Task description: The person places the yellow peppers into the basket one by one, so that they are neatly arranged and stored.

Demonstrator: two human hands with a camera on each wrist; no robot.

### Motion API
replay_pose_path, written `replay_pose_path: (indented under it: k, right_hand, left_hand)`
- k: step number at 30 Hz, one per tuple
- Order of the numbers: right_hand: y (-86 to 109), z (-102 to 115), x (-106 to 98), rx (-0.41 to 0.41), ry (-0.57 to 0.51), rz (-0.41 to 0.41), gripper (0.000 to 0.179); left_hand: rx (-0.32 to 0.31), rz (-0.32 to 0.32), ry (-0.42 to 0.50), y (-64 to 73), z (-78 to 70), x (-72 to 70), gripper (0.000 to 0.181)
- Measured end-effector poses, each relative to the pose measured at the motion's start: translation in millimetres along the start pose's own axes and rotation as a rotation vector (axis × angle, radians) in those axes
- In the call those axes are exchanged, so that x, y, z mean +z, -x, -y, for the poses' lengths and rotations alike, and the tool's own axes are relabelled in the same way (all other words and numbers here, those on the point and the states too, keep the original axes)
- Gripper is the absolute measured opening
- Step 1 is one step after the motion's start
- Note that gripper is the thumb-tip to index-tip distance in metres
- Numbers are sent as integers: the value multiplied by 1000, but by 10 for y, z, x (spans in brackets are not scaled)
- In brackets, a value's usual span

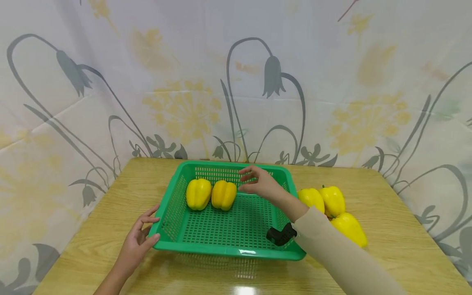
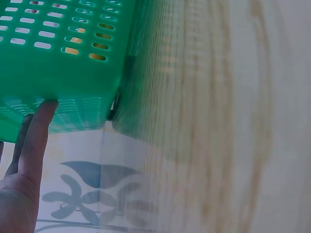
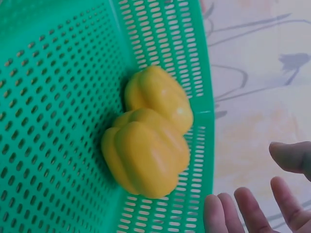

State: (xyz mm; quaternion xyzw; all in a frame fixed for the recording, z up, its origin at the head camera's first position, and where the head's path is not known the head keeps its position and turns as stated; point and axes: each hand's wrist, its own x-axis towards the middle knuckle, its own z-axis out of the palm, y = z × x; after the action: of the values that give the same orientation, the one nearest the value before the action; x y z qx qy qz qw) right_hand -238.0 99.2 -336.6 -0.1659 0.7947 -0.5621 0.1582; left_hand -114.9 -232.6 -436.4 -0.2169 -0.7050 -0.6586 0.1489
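Two yellow bell peppers lie side by side in the far left part of a green plastic basket (image 1: 228, 250): a left bell pepper (image 1: 198, 194) and a right bell pepper (image 1: 223, 195). My right hand (image 1: 259, 182) hovers over the basket just right of them, fingers spread and apart from the peppers; nothing is in it. The right wrist view also shows the nearer bell pepper (image 3: 146, 155) clear of the fingers. At the basket's left rim, my left hand (image 1: 134, 241) touches the edge with extended fingers; in the left wrist view a fingertip (image 2: 48, 107) meets the basket's outer wall.
Right of the basket, several more yellow bell peppers (image 1: 348, 229) sit grouped on the wooden table (image 1: 391, 254), partly hidden by the right forearm. A black strap mount (image 1: 282, 234) is on the right wrist. Behind the table hangs a flower-patterned cloth (image 1: 184, 61).
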Motion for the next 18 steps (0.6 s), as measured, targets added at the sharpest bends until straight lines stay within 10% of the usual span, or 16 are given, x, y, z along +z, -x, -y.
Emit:
replay_pose_path:
  k: [18]
  right_hand:
    - [471,-43,-226,-116,46,-37,32]
  left_hand:
    - [-13,7,-27,6,-2,-3,30]
